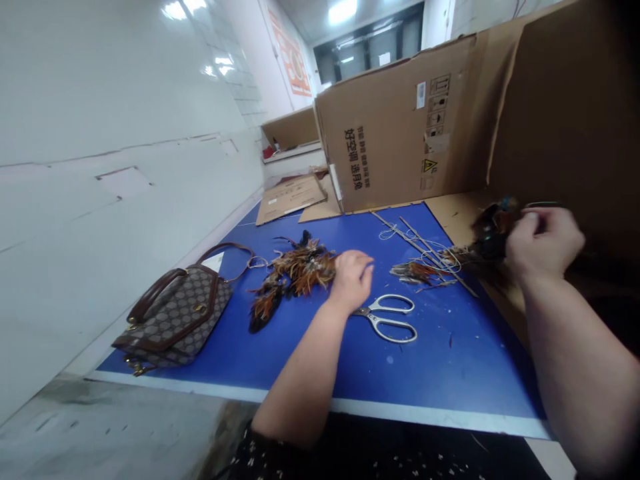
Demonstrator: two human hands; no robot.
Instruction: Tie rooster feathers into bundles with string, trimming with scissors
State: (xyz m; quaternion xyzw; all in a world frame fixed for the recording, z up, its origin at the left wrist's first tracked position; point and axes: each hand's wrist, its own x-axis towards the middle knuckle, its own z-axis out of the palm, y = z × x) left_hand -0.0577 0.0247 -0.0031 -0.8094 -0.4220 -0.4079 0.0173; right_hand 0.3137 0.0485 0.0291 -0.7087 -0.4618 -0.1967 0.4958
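Note:
My left hand [351, 280] is over the blue table, its thumb and forefinger apart with no object visible between them. It borders a pile of brown, orange and black feathers [305, 267] on its left. Close below it lie scissors [390, 319] with silver loop handles; the hand and wrist hide their blades. At the right, my right hand [545, 240] is closed and slightly blurred, with a bunch of dark feathers [493, 230] at its fingers. Loose feathers [417, 272], thin sticks [425, 243] and pale string [453, 260] lie between the two hands.
A patterned handbag [183, 313] with brown handles stands at the table's left. A large cardboard box [390, 140] rises behind the work area and along the right. Flat cardboard pieces [290, 199] lie farther back. The blue table [425, 373] has a pale front edge.

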